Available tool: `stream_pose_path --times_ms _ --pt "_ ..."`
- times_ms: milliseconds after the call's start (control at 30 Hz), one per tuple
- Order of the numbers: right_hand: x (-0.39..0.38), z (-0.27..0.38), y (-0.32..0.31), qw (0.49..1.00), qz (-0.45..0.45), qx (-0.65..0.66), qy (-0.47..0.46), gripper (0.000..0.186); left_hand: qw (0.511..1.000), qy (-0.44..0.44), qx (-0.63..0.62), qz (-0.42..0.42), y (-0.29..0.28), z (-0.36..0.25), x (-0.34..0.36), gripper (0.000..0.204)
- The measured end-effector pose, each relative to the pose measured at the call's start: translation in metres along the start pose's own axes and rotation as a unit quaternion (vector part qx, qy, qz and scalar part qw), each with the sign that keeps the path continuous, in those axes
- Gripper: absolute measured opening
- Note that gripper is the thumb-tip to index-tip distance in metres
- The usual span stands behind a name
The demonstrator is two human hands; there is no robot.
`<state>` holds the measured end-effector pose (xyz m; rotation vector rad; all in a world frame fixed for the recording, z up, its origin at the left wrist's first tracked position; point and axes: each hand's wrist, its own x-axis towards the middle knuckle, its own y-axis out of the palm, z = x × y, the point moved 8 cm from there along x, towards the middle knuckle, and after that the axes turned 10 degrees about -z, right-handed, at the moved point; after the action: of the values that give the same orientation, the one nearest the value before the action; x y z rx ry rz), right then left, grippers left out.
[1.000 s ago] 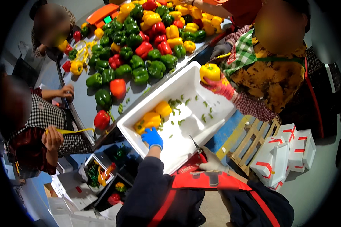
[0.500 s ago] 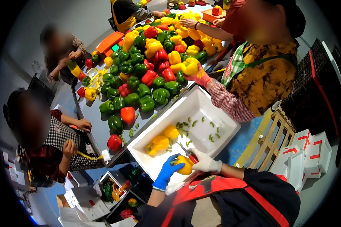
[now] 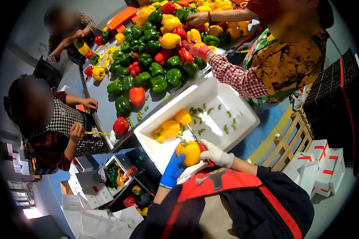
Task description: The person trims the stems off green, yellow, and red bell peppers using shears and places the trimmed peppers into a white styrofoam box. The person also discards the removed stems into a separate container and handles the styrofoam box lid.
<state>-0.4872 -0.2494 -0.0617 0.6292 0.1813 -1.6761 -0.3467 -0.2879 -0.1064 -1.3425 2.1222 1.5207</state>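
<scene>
My left hand point(image 3: 172, 170), in a blue glove, is closed around a yellow bell pepper point(image 3: 188, 153) over the near side of a white foam box point(image 3: 149, 153). My right hand point(image 3: 220, 154), in a white glove, grips red-handled snips point(image 3: 202, 148) just right of the pepper. Their thin metal blade points away from me, past the pepper's top; whether it touches the pepper I cannot tell. Inside the box lie a few more yellow bell peppers point(image 3: 168, 130) at the left. Several cut green stem pieces point(image 3: 201, 112) are scattered over its floor.
Beyond the box, a table point(image 3: 101, 95) bears a large heap of green, red and yellow peppers point(image 3: 153, 47). Co-workers stand around it; a red-gloved hand point(image 3: 197, 50) reaches into the heap. White foam boxes point(image 3: 325, 167) and a wooden pallet point(image 3: 293, 137) stand at right, more boxes lower left.
The yellow pepper in my left hand has been raised and turned upright. The snips stay in my right hand beside it. The red-gloved co-worker's hand has released a yellow pepper onto the heap.
</scene>
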Motion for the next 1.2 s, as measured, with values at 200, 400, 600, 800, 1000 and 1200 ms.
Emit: stream_pose_path --times_ms 200,400,600,800,1000,1200 --pt "-0.009 0.078 -0.025 0.916 -0.106 -0.253 -0.294 0.074 0.942 0.210 0.260 -0.023 0.030 -0.061 0.013 0.096" --pt "-0.027 0.076 -0.022 0.841 -0.095 -0.452 -0.282 0.069 0.884 0.299 0.353 -0.062 0.046 -0.093 -0.001 0.101" --pt "-0.029 0.069 -0.014 0.818 -0.070 -0.509 -0.258 0.066 0.865 0.315 0.385 -0.064 0.040 -0.092 -0.011 0.097" --pt "-0.033 0.072 -0.002 0.812 -0.071 -0.493 -0.305 0.058 0.782 0.380 0.491 -0.053 0.036 -0.088 -0.020 0.096" --pt "-0.035 0.060 -0.003 0.836 -0.057 -0.472 -0.274 0.058 0.814 0.358 0.454 -0.051 0.028 -0.077 -0.022 0.097" --pt "-0.033 0.056 -0.003 0.839 -0.058 -0.474 -0.261 0.050 0.883 0.276 0.377 -0.040 0.025 -0.070 -0.023 0.092"
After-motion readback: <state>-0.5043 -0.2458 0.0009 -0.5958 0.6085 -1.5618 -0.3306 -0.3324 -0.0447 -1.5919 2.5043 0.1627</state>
